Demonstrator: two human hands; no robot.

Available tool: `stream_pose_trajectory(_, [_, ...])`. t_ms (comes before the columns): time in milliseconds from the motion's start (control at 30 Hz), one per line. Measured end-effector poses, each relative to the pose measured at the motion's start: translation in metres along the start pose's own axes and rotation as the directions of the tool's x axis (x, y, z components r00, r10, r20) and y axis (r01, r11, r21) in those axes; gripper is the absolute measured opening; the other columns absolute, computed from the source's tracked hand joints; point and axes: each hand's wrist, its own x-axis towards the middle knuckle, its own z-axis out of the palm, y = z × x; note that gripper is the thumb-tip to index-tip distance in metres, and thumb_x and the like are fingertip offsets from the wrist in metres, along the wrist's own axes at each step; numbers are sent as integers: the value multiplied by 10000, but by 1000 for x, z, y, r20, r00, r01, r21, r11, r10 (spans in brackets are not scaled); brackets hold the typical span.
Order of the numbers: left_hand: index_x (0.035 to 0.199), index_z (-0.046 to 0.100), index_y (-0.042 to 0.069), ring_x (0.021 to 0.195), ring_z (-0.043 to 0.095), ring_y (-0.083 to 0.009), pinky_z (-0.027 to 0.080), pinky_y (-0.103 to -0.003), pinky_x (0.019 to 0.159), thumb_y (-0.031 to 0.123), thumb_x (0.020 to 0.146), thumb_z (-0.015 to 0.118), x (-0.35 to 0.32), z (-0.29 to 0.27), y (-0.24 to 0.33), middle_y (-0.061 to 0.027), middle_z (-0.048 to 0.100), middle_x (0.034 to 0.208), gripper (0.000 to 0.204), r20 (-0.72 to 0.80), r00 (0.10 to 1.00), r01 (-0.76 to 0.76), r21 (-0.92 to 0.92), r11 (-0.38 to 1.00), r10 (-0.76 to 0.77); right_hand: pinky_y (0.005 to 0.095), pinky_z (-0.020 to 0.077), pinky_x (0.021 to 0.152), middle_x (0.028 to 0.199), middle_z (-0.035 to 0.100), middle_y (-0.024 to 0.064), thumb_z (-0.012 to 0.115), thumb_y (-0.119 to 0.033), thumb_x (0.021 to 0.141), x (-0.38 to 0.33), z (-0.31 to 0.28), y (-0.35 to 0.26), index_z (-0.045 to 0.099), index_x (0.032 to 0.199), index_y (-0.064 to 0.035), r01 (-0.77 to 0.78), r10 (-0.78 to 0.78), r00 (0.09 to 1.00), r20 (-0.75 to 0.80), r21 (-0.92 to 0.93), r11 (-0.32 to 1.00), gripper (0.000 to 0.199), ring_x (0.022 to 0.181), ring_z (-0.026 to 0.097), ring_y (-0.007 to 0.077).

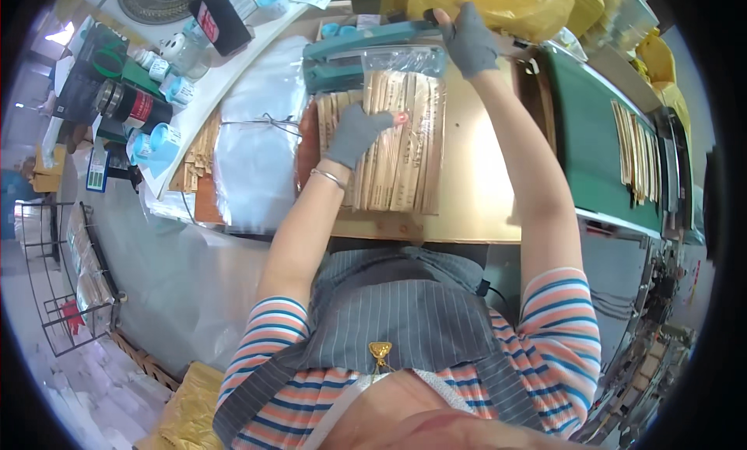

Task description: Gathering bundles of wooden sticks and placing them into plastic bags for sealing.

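A clear plastic bag of flat wooden sticks (408, 166) lies on the table in front of me, its top end at a teal bag sealer (334, 78). My left hand (358, 135), in a grey glove with a bare thumb tip, grips the bag's left side, the thumb lying across the sticks. At the far right end of the sealer's long arm (373, 38) is my right hand (472, 44), also gloved in grey, closed on that end. The arm slants above the sealer's base; whether it touches the bag I cannot tell.
Left of the bag lies a stack of clear plastic bags (261, 139) tied with a dark cord. A white shelf (226, 77) holds a phone (220, 21), a dark flask (134, 105) and blue cups. More sticks (636, 154) lie on a green surface (591, 139) at right. Yellow bags (490, 10) are behind.
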Motion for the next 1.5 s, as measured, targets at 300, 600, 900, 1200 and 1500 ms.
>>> stream_pose_trajectory(300, [1017,660,-31,818,628,-175,490,-285,748,233,657,799,58,-38,-27,-92,666,946,467,-291,947,164,64,984,-139,453,486,679,871,632,141,529,-456,852,45,26,-37,590,876,-89,89,-58,986,156,-203,975,373,786,624,353])
stream_pose_trajectory(600, [1020,659,-35,767,642,-159,512,-273,704,211,686,794,52,-33,-23,-92,675,911,436,-177,970,147,-118,982,-167,459,486,694,875,638,135,526,-308,838,4,71,22,600,838,-110,-69,139,962,235,-283,957,211,810,618,349])
stream_pose_trajectory(900, [1030,660,-17,817,634,-161,500,-290,755,235,683,783,62,-44,-34,-92,666,943,446,-237,944,254,82,964,-228,402,491,708,927,640,78,562,-413,848,-6,46,18,585,987,-95,-421,366,877,312,132,897,348,830,618,258])
stream_pose_trajectory(1200, [1207,539,-37,914,605,-182,472,-291,829,372,750,745,-48,-77,-47,-125,634,1063,647,-389,916,114,484,867,96,342,510,793,1197,535,195,770,-351,710,-194,57,-94,345,1324,86,-572,349,745,568,275,773,865,1080,540,231])
stream_pose_trajectory(1500, [1158,600,-1,1020,551,-161,421,-271,899,323,848,649,-232,-107,0,-100,606,1129,451,-578,814,-122,-85,989,51,333,488,872,1102,617,117,678,-138,720,-209,17,-208,495,1246,27,-933,-295,315,902,352,80,580,1037,594,215])
